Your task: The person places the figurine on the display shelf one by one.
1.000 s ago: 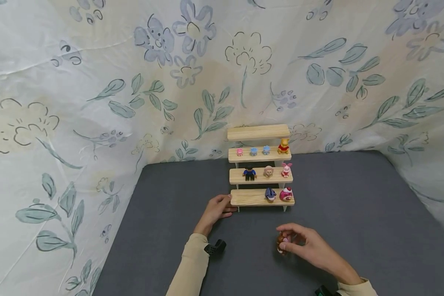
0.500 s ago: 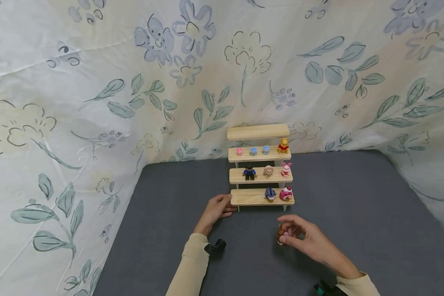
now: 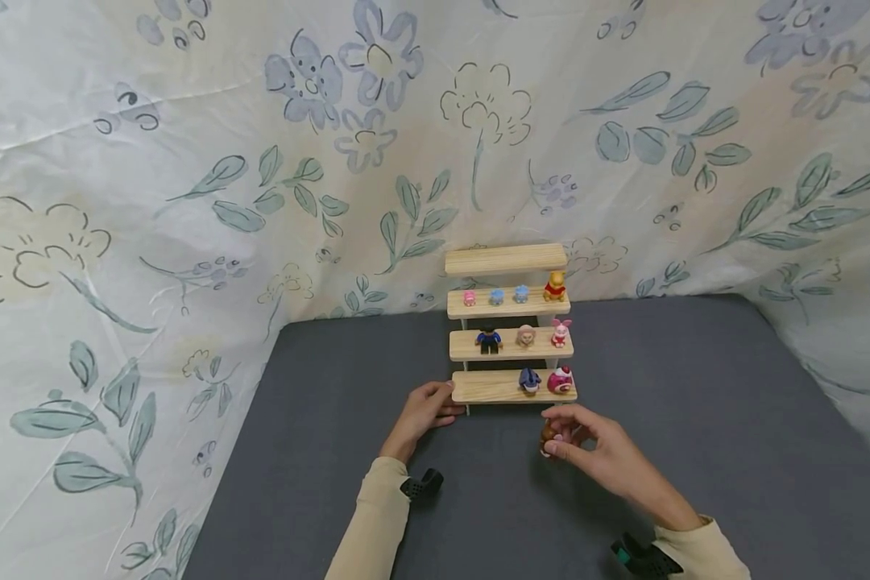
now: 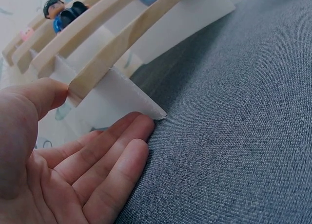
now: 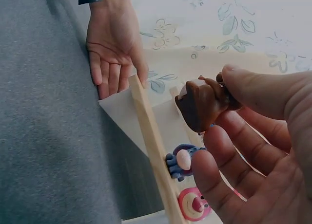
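Note:
My right hand (image 3: 605, 455) pinches a small brown toy figurine (image 5: 202, 102) between thumb and fingers, just in front of the lowest step of a wooden tiered display shelf (image 3: 486, 388). At the shelf's lower left end is my left hand (image 3: 416, 415); in the left wrist view its thumb touches the board's end and its fairly straight fingers lie against the white side support (image 4: 122, 95). On the lowest step sit a blue donkey figurine (image 3: 529, 381) and a pink figurine (image 3: 561, 380), both toward the right.
The second step bears a dark-blue-clad figure (image 3: 489, 340), a beige figure (image 3: 525, 336) and a pink piglet figurine (image 3: 561, 333). Above them are a yellow bear figurine (image 3: 555, 287) and several tiny figures. A dark grey tabletop (image 3: 696, 387) meets a floral cloth (image 3: 377, 201) behind.
My right hand has moved forward toward the shelf with the brown figurine in it. The left hand has stayed at the shelf's left end.

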Demonstrator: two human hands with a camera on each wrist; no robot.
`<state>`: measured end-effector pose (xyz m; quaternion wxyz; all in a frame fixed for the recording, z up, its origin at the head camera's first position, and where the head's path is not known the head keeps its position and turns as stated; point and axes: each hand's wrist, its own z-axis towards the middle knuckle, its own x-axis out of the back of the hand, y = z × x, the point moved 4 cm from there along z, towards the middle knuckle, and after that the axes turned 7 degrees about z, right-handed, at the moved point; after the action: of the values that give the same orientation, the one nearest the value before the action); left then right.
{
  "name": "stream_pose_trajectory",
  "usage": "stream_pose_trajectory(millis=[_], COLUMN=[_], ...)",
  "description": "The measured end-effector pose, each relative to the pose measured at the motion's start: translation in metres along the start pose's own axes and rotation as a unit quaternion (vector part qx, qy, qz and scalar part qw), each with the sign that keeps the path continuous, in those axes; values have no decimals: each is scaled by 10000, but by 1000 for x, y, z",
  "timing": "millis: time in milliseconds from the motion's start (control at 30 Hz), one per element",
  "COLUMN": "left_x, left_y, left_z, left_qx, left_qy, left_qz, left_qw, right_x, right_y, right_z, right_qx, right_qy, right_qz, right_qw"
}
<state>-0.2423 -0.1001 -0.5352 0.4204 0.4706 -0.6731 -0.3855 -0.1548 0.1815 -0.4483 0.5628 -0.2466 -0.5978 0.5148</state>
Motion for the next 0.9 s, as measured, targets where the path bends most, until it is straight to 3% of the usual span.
stream_pose_trajectory(millis=[333,900], left_x=[0,1], left_y=[-1,-1], left_z=[1,1], left_qx=[28,34], left_qy=[-1,-10], left_qz=[-50,-48], left_qw=[10000,10000], right_x=[1,6], right_y=[-10,-33], right_z=[14,36], right_qx=[594,994], right_qy=[-9,-177], right_qz=[-15,-54], right_qw=[9982,9949])
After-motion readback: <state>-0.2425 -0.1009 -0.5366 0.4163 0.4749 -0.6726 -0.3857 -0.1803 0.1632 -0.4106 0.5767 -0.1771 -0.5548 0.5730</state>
